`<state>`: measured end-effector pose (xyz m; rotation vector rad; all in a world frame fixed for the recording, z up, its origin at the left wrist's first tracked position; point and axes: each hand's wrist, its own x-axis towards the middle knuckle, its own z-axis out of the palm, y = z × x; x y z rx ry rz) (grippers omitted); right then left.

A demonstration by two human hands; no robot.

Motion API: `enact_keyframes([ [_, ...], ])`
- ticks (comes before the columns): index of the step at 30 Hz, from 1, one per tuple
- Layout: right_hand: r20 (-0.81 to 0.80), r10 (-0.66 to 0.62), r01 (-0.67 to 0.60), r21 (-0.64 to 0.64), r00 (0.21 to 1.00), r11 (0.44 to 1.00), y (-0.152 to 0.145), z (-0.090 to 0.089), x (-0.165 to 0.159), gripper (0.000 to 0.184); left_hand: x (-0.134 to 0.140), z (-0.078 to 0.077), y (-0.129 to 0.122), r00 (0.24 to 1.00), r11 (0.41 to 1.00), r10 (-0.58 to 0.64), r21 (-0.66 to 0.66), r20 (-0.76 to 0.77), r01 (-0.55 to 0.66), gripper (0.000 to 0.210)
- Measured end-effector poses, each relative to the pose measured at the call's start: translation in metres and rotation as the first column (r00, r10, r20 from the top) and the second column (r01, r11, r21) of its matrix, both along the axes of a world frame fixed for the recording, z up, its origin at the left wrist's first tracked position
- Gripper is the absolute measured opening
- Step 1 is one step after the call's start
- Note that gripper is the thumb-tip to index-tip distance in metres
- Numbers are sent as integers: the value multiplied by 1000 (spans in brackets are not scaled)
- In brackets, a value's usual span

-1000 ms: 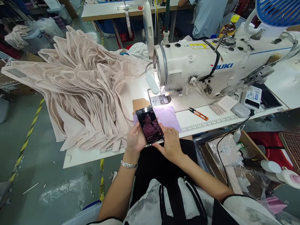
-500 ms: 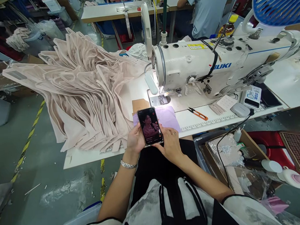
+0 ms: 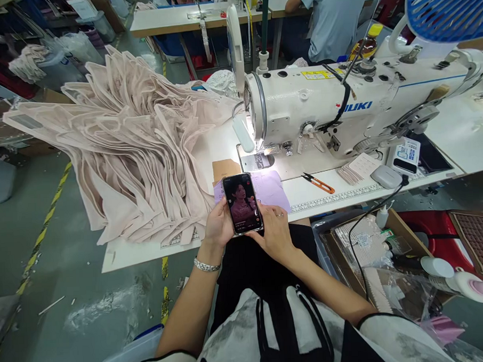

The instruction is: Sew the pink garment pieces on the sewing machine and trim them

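Note:
A smartphone (image 3: 242, 203) with a lit screen is held upright-tilted at the front edge of the sewing table. My left hand (image 3: 218, 223) grips its left side, and my right hand (image 3: 274, 227) is closed about its lower right side. Beneath and behind the phone lie a purple paper sheet (image 3: 273, 189) and a piece of brown card (image 3: 225, 168). Just beyond stands a white sewing machine (image 3: 302, 106) with its needle area lit. A big heap of beige fabric pieces (image 3: 144, 153) spreads to the left of my hands.
Orange-handled thread snips (image 3: 318, 183) lie on the table right of the paper. Farther right are a stack of small cards (image 3: 359, 168), a grey case (image 3: 386, 177) and a cable. An open carton (image 3: 414, 232) of supplies sits below. A co-worker in a blue shirt (image 3: 330, 22) sits behind.
The picture on the phone screen has shifted slightly. Both hands keep the same grip, and the phone has hardly moved.

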<state>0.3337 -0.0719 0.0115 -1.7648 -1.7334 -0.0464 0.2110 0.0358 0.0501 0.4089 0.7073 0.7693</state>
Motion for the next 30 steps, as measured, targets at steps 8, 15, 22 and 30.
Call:
enact_keyframes([
  [8,3,7,-7,6,1000,1000,0,2,0,73,-1,-3,1,1000,1000,12,-22,5,-12,29],
  [15,9,2,-2,-30,1000,1000,0,1,1,74,-1,-8,2,1000,1000,10,8,9,-10,27],
  [22,2,-12,11,10,1000,1000,-2,2,-3,84,1,-8,1,1000,1000,19,22,-1,-19,29],
  [30,-95,-210,202,-84,973,976,18,10,-31,119,-1,-9,-4,998,991,-43,126,38,38,27],
])
